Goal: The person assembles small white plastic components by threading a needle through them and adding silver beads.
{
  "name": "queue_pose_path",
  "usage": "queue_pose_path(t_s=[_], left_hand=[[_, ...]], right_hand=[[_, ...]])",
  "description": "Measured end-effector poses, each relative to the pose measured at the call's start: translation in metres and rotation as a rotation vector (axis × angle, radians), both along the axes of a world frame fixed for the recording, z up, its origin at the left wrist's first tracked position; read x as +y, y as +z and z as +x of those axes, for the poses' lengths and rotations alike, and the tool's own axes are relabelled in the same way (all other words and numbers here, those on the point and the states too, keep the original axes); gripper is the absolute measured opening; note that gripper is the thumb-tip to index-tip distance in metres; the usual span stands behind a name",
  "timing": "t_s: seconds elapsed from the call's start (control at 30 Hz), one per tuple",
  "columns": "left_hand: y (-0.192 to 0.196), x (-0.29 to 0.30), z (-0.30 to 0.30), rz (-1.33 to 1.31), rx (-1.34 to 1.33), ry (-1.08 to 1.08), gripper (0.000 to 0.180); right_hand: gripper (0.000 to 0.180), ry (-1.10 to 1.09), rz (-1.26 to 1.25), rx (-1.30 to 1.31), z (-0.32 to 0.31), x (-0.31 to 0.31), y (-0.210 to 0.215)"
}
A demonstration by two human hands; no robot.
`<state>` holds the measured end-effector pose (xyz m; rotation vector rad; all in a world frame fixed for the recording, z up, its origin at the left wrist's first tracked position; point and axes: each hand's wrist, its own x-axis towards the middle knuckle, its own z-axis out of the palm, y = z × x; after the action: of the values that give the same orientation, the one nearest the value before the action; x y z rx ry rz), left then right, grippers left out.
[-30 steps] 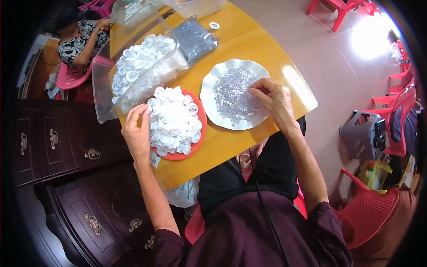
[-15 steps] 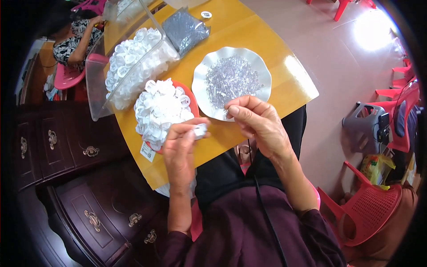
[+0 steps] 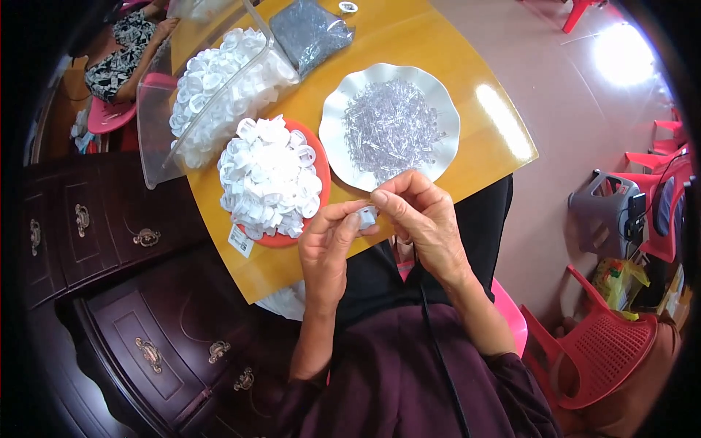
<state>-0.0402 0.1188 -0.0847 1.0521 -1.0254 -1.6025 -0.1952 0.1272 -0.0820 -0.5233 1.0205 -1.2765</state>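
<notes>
My left hand point(image 3: 326, 252) pinches a small white plastic part point(image 3: 367, 217) between thumb and fingers, over the table's near edge. Right beside it, my right hand point(image 3: 427, 226) has its thumb and forefinger pressed together at the part's upper edge; whatever they hold is too small to make out. Just beyond my hands lies a white wavy-rimmed plate point(image 3: 451, 139) heaped with small clear plastic pieces point(image 3: 391, 124). To its left, a red plate point(image 3: 319, 191) bears a tall pile of similar white parts point(image 3: 264, 179).
A clear plastic bin point(image 3: 150, 150) full of white parts stands at the table's left edge, with a grey plastic bag point(image 3: 310, 36) beside it. Dark drawers point(image 3: 139, 314) flank me on the left. Red chairs point(image 3: 602, 343) stand at right. Another person point(image 3: 120, 62) sits far left.
My left hand has moved right with the white part, bringing it up against my right fingertips. My right hand has drawn slightly back from the white plate. The whole view has shifted a little.
</notes>
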Motion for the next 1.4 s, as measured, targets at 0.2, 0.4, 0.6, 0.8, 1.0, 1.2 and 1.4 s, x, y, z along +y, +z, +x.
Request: queue_pose_path(t_s=[0.2,0.4,0.6,0.8,1.0,1.2,1.4], left_hand=[[-0.003,0.0,0.003,-0.03,-0.059,0.016,0.015],[-0.009,-0.003,0.008,-0.052,-0.099,0.026,0.013],[-0.006,0.003,0.003,0.066,0.063,0.083,0.015],[-0.01,0.016,-0.007,0.053,0.136,0.198,0.014],[-0.009,0.02,0.002,-0.046,0.065,0.063,0.01],[-0.01,0.017,0.016,0.031,0.193,-0.023,0.013],[-0.01,0.018,0.017,0.102,0.308,0.01,0.034]], right_hand=[[0.015,0.004,-0.002,0.106,0.001,0.001,0.003],[0.009,0.121,-0.325,0.788,-0.009,-0.001,0.008],[0.009,-0.009,-0.227,0.613,-0.005,0.02,0.01],[0.008,-0.086,-0.144,0.33,0.017,0.04,-0.006],[0.008,-0.059,-0.107,0.13,0.005,0.039,0.003],[0.009,-0.081,-0.259,0.056,0.017,0.038,-0.007],[0.012,-0.067,-0.24,0.258,0.018,0.037,-0.008]])
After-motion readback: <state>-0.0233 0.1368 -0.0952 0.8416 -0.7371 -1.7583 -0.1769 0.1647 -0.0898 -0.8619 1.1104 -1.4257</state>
